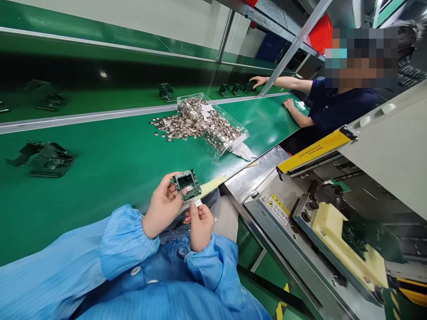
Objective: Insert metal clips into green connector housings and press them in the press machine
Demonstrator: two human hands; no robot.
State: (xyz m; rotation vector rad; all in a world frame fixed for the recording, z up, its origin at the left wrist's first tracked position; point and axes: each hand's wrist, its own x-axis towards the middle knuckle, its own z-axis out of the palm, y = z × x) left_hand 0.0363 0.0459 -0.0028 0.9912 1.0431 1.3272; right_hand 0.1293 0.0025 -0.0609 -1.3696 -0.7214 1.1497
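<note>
Just above my lap, my left hand (165, 202) is closed on a dark green plastic housing (187, 186) with a square opening in its middle. Beneath the housing's lower edge is a toothed strip of small metal pieces (191, 204). My right hand (200, 224) pinches the right end of this strip between thumb and fingers. Strip and housing lie close together; whether they touch cannot be made out. Ahead on the green work surface, a clear plastic tray (230, 116) leans over, full of small metal pieces, with a loose pile (182, 127) spilling at its left.
A press machine (333, 249) with a yellow fixture stands to my right, its metal edge near my hand. A green housing (50, 159) lies at left. Several more housings (166, 92) sit on the belt behind. A co-worker's hand (259, 82) touches one at the far right.
</note>
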